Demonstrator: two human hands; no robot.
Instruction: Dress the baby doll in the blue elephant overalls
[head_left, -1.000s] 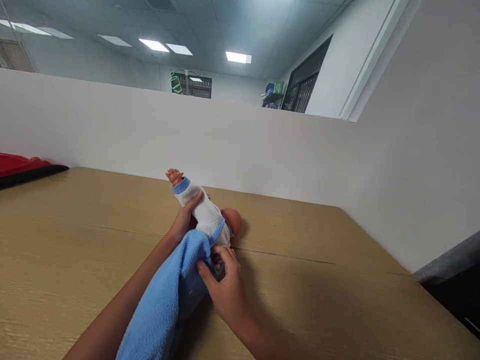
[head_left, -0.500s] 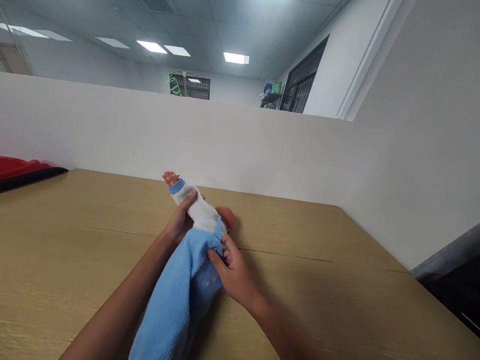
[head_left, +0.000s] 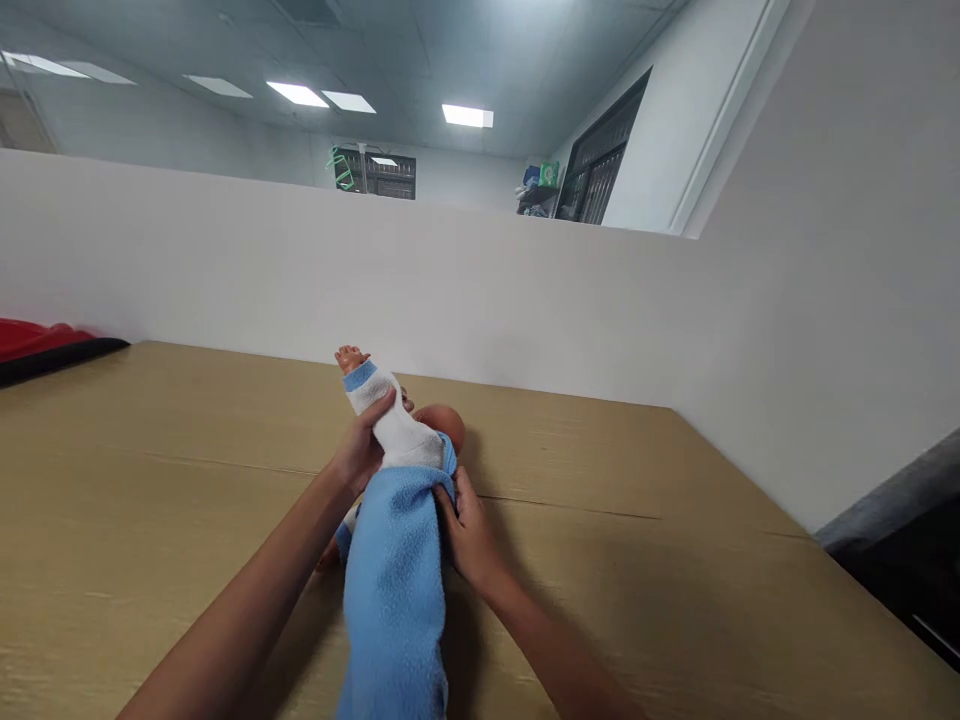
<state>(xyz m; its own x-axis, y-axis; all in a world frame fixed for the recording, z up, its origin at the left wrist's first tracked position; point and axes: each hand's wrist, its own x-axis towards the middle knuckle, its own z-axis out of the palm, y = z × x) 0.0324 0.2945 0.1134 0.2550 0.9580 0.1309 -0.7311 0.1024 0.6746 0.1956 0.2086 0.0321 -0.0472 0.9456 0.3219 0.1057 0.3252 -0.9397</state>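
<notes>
A small baby doll (head_left: 405, 432) in a white garment with blue cuffs lies on the wooden table (head_left: 637, 560). Its bare head (head_left: 444, 420) points away from me and one small hand (head_left: 350, 357) sticks up out of a blue cuff. My left hand (head_left: 362, 448) is closed round the doll's white sleeve. My right hand (head_left: 463, 528) pinches the upper edge of a light blue fleece cloth (head_left: 394, 590) against the doll's body. The cloth covers the doll's lower half and hangs toward me between my forearms.
A white partition wall (head_left: 525, 300) runs along the table's far edge and turns down the right side. A red and black object (head_left: 37, 345) lies at the far left. A dark gap (head_left: 900, 560) shows past the table's right edge.
The blue cloth has been pulled higher and straighter over the doll's body. My right hand has moved up to the cloth's top edge by the doll's neck. My left hand keeps its hold on the sleeve.
</notes>
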